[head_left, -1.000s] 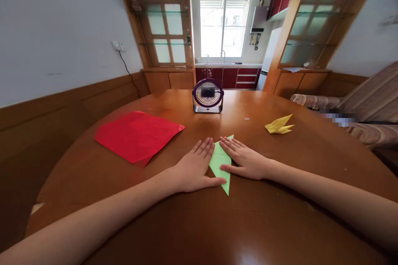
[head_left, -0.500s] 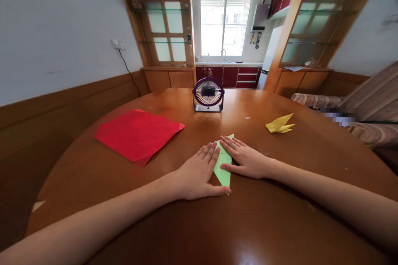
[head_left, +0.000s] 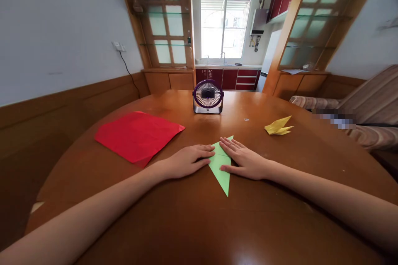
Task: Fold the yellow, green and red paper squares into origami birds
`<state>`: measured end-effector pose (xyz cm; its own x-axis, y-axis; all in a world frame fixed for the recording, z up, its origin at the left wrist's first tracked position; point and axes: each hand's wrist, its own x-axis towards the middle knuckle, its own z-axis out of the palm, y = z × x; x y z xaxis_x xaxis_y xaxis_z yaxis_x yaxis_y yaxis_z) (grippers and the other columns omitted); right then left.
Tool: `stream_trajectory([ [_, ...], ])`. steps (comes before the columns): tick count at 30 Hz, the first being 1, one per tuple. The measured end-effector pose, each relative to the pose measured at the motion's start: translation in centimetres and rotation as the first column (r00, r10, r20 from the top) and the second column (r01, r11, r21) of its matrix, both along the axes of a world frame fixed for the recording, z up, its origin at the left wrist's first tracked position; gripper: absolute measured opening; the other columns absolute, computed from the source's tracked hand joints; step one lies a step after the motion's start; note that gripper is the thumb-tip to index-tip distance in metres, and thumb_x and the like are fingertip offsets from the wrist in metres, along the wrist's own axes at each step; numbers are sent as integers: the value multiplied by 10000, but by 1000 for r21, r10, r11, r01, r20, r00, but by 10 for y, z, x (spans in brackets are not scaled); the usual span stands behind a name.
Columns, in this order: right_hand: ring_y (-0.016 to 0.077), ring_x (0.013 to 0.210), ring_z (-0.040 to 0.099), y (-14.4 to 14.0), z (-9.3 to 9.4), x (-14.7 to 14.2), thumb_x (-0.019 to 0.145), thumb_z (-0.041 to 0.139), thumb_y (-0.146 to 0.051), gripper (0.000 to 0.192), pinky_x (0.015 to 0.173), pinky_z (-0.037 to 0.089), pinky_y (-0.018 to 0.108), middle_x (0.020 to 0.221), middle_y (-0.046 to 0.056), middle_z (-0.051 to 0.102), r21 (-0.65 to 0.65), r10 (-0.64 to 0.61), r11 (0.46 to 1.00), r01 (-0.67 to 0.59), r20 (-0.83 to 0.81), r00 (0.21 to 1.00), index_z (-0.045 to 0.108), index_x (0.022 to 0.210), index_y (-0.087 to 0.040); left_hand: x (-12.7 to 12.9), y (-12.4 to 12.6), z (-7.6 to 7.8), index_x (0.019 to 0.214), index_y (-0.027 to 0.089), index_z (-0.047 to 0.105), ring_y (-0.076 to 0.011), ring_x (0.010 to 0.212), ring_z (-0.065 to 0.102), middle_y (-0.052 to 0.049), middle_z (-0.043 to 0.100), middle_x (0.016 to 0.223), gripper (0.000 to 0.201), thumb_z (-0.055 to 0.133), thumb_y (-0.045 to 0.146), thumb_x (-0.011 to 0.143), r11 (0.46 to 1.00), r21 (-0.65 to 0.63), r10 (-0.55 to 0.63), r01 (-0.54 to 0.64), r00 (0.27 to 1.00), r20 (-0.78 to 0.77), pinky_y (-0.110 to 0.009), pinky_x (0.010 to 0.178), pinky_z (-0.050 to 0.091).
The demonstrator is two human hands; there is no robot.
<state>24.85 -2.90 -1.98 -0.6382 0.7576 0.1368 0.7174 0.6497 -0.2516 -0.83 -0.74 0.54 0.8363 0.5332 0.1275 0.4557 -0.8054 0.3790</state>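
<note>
The green paper (head_left: 220, 160) lay on the table (head_left: 199, 223) between the two hands, in contact with both. It was folded into a narrow, pointed shape, one tip reaching up past the fingers and the other pointing down towards the near side, free of either hand. A crease line crossed its upper part.

The left hand (head_left: 186, 161) came at it from the left, its fingertips resting on the left edge. Its fingers were held out close together with the thumb side a small gap away; it was not closed round the paper.

The right hand (head_left: 247, 161) was spread flat, palm down, with its fingers over the upper right edge and its thumb well apart, lying on the paper lower down. It pressed from above rather than clasping anything. The middle of the paper showed bare between the left fingertips and the right thumb.

The red paper (head_left: 138, 136) lay to the left, the folded yellow paper (head_left: 277, 126) off to the right, and the fan (head_left: 208, 94) stood upright beyond the hands.
</note>
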Motion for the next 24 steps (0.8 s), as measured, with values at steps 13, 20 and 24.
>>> stream_trajectory([
  [13, 228, 1120, 597, -7, 8, 1, 965, 476, -309, 314, 991, 487, 412, 1230, 117, 621, 129, 144, 985, -116, -235, 961, 635, 1205, -186, -14, 21, -6, 1305, 162, 539, -239, 1169, 605, -144, 636, 1249, 361, 337, 142, 1006, 782, 516, -313, 350, 936, -160, -353, 930, 527],
  [20, 223, 1153, 588, 0, 8, 6, 976, 449, -331, 326, 1019, 472, 426, 1271, 103, 606, 24, 152, 988, -152, -317, 936, 641, 1213, -211, -7, 15, -6, 1287, 157, 544, -246, 1139, 616, -159, 656, 1199, 387, 268, 155, 1015, 785, 535, -246, 311, 950, -192, -392, 929, 527],
  [24, 213, 1200, 561, 6, 9, 12, 979, 457, -347, 332, 1058, 441, 426, 1302, 89, 590, -35, 178, 979, -201, -338, 924, 629, 1235, -224, -2, 16, -7, 1235, 113, 562, -243, 1033, 650, -163, 692, 1074, 371, 267, 150, 1013, 771, 554, -251, 314, 949, -189, -396, 891, 528],
])
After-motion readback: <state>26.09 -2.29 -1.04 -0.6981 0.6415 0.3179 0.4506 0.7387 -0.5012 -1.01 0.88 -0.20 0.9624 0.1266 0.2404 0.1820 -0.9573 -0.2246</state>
